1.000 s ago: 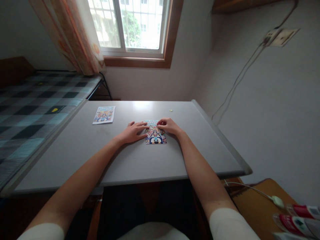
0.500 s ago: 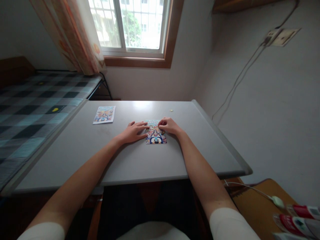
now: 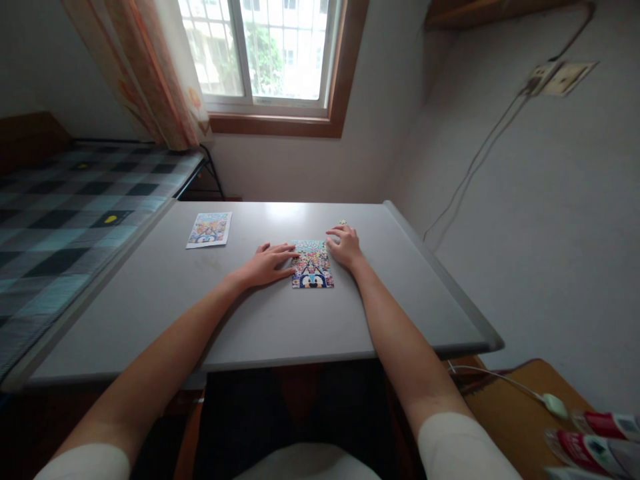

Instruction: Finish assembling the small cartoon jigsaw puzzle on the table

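A small colourful jigsaw puzzle [image 3: 312, 265] lies flat on the grey table [image 3: 260, 313]. My left hand [image 3: 266, 263] rests flat on the table, fingers stretched out, fingertips touching the puzzle's left edge. My right hand [image 3: 344, 244] is just right of the puzzle's upper corner, fingers spread and holding nothing, reaching toward a tiny loose puzzle piece [image 3: 343, 223] at its fingertips. A printed picture card [image 3: 209, 229] with the same cartoon design lies farther left on the table.
A bed with a checked blue cover [image 3: 65, 213] adjoins the table's left side. The wall runs close along the right edge. A window with a curtain [image 3: 150, 73] is behind. A wooden surface with a white cable and packets [image 3: 595, 433] sits lower right.
My right hand has lifted off the puzzle's top edge, opened, and moved up and right toward the small loose piece. My left hand and the puzzle have stayed put.
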A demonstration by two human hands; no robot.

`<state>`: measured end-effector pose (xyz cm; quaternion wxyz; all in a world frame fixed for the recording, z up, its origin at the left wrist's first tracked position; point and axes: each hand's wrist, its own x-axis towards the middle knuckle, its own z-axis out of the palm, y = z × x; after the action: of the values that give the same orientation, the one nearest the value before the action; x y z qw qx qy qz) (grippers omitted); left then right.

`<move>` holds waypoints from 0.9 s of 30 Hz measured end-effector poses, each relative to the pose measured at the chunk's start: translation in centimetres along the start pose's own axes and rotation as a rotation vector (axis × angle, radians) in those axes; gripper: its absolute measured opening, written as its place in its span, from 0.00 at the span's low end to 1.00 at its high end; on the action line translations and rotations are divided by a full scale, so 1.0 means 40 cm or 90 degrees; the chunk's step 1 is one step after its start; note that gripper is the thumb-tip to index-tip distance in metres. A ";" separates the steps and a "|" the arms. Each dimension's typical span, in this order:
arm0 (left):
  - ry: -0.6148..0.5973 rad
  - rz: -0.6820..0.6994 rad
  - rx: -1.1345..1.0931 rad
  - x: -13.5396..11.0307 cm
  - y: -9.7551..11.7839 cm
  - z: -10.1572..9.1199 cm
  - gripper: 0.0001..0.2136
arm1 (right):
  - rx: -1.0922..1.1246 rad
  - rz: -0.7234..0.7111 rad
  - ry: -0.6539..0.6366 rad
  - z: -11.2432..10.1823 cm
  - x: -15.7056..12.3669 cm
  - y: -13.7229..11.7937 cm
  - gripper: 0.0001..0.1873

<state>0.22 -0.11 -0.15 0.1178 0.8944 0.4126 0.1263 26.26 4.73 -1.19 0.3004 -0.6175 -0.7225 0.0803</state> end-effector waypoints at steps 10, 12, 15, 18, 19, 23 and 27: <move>0.003 0.002 0.002 -0.001 0.002 -0.003 0.24 | -0.126 0.089 -0.034 0.008 0.031 0.030 0.32; 0.005 0.000 0.002 -0.002 0.004 -0.004 0.24 | -0.120 0.086 -0.042 0.009 0.033 0.033 0.34; 0.005 -0.002 -0.001 -0.003 0.003 -0.003 0.24 | -0.110 0.074 -0.045 0.008 0.032 0.037 0.34; 0.005 0.001 -0.003 -0.002 0.000 0.000 0.24 | -0.107 0.072 -0.039 0.006 0.032 0.038 0.33; 0.004 0.001 -0.003 -0.001 -0.001 0.000 0.24 | -0.109 0.074 -0.037 0.005 0.033 0.038 0.34; 0.002 0.000 0.000 0.000 -0.002 -0.001 0.24 | -0.120 0.087 -0.042 0.006 0.041 0.036 0.35; 0.000 -0.001 0.003 -0.002 -0.001 -0.003 0.24 | -0.124 0.085 -0.055 0.006 0.043 0.036 0.35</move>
<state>0.11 -0.15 -0.06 0.1158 0.8944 0.4134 0.1253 27.28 6.75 -1.50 0.2017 -0.6862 -0.6966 0.0563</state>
